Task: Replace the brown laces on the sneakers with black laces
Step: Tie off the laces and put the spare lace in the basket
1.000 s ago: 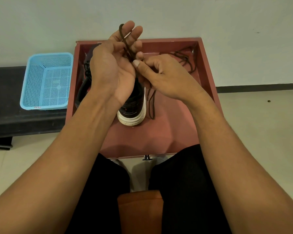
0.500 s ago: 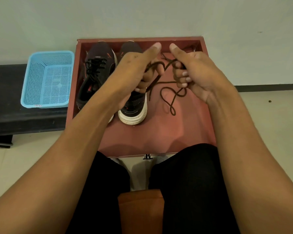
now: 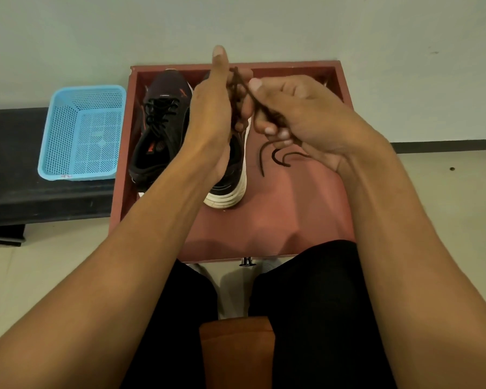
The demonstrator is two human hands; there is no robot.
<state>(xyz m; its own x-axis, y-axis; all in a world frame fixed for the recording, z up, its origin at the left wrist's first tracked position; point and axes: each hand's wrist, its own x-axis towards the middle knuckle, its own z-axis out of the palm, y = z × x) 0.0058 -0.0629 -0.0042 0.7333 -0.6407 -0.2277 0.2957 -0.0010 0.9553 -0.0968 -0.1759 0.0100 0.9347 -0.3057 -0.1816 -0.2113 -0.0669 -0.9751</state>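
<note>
Two dark sneakers stand side by side in a red-brown tray (image 3: 267, 220). The left sneaker (image 3: 160, 127) carries black laces. The right sneaker (image 3: 230, 175), with a white sole, is mostly hidden behind my left hand (image 3: 211, 113). A loose brown lace (image 3: 270, 155) runs between both hands above the tray. My left hand is raised with the lace wound round its fingers. My right hand (image 3: 300, 116) pinches the lace close to the left one, and the lace's loose ends dangle below its fingers.
A light blue plastic basket (image 3: 82, 133) sits on a black bench (image 3: 26, 197) left of the tray. A white wall rises behind the tray. My black-clad knees (image 3: 306, 276) are at the tray's near edge, above a brown seat edge (image 3: 236, 352).
My hands have come back together and risen slightly. The lace loops that hung wide between them half a second ago are gathered into the hands, with only short ends dangling now.
</note>
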